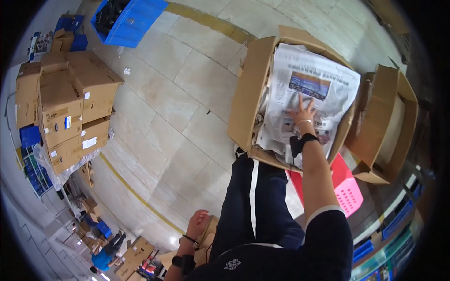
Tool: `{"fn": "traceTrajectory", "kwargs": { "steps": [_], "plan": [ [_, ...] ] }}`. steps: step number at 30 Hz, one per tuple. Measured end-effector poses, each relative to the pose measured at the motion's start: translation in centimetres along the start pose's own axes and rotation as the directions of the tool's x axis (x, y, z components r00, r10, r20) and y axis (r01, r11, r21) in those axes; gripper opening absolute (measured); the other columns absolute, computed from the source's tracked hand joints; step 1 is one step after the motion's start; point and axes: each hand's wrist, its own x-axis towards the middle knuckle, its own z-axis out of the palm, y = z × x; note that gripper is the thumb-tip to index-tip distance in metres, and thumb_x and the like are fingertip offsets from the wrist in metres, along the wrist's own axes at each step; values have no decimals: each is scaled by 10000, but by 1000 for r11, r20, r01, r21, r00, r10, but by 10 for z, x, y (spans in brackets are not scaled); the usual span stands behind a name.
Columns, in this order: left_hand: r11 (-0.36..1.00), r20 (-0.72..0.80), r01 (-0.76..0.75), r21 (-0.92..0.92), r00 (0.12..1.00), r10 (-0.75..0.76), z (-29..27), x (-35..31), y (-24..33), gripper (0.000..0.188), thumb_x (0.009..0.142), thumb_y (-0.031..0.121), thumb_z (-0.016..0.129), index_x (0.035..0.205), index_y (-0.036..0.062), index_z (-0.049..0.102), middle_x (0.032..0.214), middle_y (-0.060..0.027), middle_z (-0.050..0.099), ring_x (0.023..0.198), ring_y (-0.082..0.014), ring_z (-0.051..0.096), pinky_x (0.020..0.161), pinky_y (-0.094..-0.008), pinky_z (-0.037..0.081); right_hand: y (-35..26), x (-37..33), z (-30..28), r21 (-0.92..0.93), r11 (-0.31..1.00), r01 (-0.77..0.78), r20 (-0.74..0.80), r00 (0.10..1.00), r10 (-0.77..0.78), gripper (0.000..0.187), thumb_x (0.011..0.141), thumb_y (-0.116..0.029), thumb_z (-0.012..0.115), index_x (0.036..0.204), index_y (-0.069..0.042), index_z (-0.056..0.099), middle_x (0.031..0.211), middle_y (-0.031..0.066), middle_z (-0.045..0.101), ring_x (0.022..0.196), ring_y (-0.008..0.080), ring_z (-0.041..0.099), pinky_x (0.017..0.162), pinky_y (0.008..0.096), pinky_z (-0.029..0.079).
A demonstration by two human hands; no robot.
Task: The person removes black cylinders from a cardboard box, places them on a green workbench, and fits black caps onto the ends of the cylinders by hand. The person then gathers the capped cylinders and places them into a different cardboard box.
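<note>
My right hand (pixel 304 112) lies open, fingers spread, on a sheet of newspaper (pixel 286 70) that covers the top of an open cardboard box (pixel 248 89). The sheet is creased and drapes over the box's far rim; crumpled paper shows along the left inside wall. What lies under the newspaper is hidden. My left hand (pixel 198 224) hangs low to the left of my legs, loosely curled with its fingers partly apart, and nothing shows in it. A piece of cardboard (pixel 209 232) is right beside it.
An open, vacant-looking carton (pixel 389 117) stands right of the box. A pink plastic basket (pixel 347 187) sits by my right arm. Stacked cartons (pixel 70 107) stand at left, a blue bin (pixel 133 23) at the far left. Another person (pixel 110 250) is at lower left.
</note>
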Motion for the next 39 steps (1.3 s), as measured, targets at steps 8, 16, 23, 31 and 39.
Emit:
{"fn": "traceTrajectory", "kwargs": {
  "steps": [8, 16, 23, 31, 39],
  "plan": [
    [993, -130, 73, 94, 990, -61, 0, -5, -30, 202, 868, 79, 603, 1069, 71, 583, 901, -26, 619, 819, -111, 597, 714, -236, 477, -49, -25, -43, 207, 973, 97, -169, 984, -62, 657, 853, -444, 592, 1402, -203, 325, 1371, 243, 339, 1246, 430, 371, 990, 466, 371],
    [994, -48, 35, -102, 998, -40, -2, -1, -49, 198, 872, 121, 616, 1064, 84, 586, 889, 0, 606, 790, -86, 572, 675, -220, 455, 13, -119, -21, 321, 910, 263, 14, 959, -283, 556, 724, -49, 623, 1243, -129, 440, 1013, 210, 598, 996, 410, 583, 787, 458, 484],
    [998, -164, 17, -53, 986, -26, -12, -23, -80, 206, 873, 138, 619, 1067, 73, 587, 902, -7, 613, 811, -95, 581, 708, -234, 470, -40, -125, -29, -233, 894, 384, 298, 903, -310, 884, 705, -467, 716, 1430, -154, 319, 1477, 119, 306, 1308, 344, 354, 1011, 504, 371],
    [994, -156, 40, -101, 986, -55, -6, -19, -70, 214, 876, 142, 612, 1072, 65, 577, 878, -14, 609, 789, -87, 577, 673, -229, 468, -112, -147, -60, -130, 990, 53, 284, 959, -14, 945, 667, -379, 756, 1438, -157, 257, 1419, 172, 326, 1297, 377, 351, 978, 517, 404],
    [991, -233, -64, -114, 972, 36, 9, -28, -97, 203, 873, 119, 601, 1068, 65, 582, 828, 4, 593, 742, -77, 561, 632, -218, 448, -107, -137, -25, -38, 865, 501, 487, 764, -422, 687, 797, -368, 678, 1400, -269, 365, 1455, 121, 330, 1317, 409, 312, 1037, 526, 338]
  ]
}}
